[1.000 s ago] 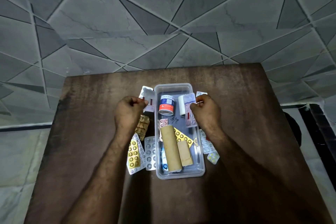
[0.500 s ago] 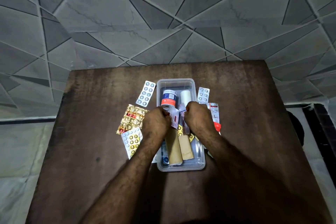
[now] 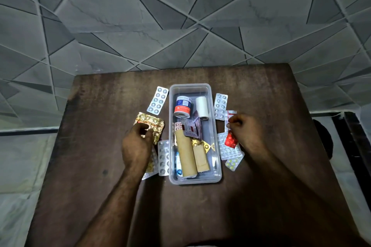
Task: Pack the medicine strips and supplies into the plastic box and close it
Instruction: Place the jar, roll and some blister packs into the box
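Note:
A clear plastic box (image 3: 217, 174) stands open mid-table. Inside lie a blue-and-orange tape roll (image 3: 182, 106), a white bandage roll (image 3: 201, 106), two brown rolls (image 3: 185, 154), a pair of just-dropped pink-and-white strips (image 3: 190, 127) and a yellow strip (image 3: 200, 143). Left of the box, my left hand (image 3: 137, 144) curls its fingers onto a crumpled gold strip (image 3: 152, 122) lying on the table. On the right side, my right hand (image 3: 246, 131) pinches a red-and-white strip (image 3: 230, 140). No lid is in view.
Loose silver blister strips lie on the brown table: one far left of the box (image 3: 157, 100), one beside its left wall (image 3: 163, 156), one to the upper right (image 3: 220, 106), one lower right (image 3: 228, 151). A small yellow-green strip (image 3: 232, 163) sits near it.
Both hands dropped the pink-and-white strips into the box, then moved apart; the left went out to the gold strip, the right to the red-and-white strip.

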{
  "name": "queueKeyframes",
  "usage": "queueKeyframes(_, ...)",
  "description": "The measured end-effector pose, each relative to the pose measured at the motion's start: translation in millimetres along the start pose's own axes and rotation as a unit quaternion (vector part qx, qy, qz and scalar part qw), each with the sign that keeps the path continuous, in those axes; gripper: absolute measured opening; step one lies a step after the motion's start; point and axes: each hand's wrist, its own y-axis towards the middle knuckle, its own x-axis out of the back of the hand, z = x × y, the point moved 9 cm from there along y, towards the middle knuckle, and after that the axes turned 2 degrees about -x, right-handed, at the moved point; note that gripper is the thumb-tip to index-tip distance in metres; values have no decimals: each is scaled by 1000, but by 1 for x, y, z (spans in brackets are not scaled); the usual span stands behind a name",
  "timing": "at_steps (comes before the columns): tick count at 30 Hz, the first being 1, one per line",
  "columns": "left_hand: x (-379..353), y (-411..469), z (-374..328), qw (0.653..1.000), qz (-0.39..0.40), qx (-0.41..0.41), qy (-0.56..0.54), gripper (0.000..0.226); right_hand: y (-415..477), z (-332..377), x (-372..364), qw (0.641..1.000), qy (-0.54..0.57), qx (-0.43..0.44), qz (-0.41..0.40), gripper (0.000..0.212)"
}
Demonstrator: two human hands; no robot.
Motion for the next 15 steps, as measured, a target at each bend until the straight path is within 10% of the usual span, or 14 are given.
queueKeyframes(6, -34, -22, 46, 984, 127, 30, 118, 39, -11, -35, -14, 996, -77, 15, 39, 22)
queueKeyframes(15, -35, -37, 47, 992, 85, 40, 87, 48, -12, -37, -27, 982, -172, 70, 37, 41)
